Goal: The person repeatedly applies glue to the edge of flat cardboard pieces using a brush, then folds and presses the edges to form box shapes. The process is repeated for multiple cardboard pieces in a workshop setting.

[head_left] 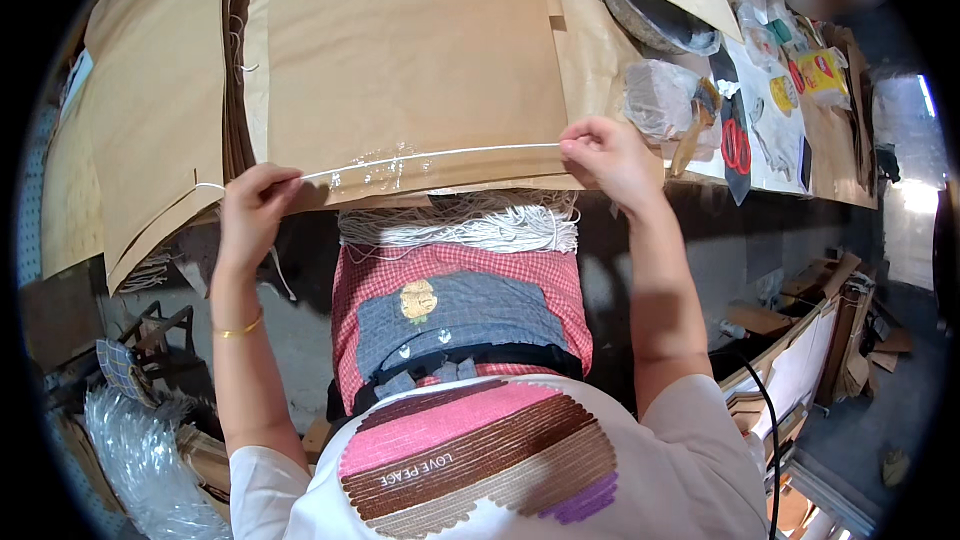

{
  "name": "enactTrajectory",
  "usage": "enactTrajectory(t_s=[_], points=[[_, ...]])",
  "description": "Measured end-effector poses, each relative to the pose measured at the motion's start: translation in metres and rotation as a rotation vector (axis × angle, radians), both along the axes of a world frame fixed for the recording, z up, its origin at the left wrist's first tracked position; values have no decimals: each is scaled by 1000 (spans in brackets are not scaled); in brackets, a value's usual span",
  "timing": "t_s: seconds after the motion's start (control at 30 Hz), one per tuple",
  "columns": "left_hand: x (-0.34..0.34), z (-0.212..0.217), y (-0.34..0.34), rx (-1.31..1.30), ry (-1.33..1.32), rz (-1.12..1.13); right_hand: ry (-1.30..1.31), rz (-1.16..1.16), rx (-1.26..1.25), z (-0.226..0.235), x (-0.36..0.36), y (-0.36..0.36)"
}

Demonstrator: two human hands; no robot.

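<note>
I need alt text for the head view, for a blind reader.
Left hand and right hand hold a white cord taut over brown paper. More white cords show below its near edge; red-handled scissors lie to the right.

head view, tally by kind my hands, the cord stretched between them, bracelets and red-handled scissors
Hands, left hand and right hand: 2
Stretched white cord: 1
Gold-coloured bracelet: 1
Red-handled scissors: 1 pair
Total: 5
</note>
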State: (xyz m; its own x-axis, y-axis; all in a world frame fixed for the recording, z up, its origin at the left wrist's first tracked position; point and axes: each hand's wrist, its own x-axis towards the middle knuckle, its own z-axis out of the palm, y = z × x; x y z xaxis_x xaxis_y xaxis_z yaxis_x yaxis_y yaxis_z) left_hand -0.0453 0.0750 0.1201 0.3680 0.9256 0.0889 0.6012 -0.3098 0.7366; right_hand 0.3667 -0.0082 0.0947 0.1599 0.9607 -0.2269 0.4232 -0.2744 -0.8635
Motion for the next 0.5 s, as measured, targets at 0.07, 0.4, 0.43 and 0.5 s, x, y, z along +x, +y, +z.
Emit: enactTrajectory(t_s=[0.07,0.4,0.43,0.5], points=[[2,-37,6,-93,-35,4,-132,7,-10,-15,2,5],[7,-33,-8,151,142,107,-492,79,334,-15,-10,0],[6,-33,-8,163,159,102,-383,90,323,-11,-12,1],[7,-31,-10,262,225,82,60,6,60,-11,-5,1]])
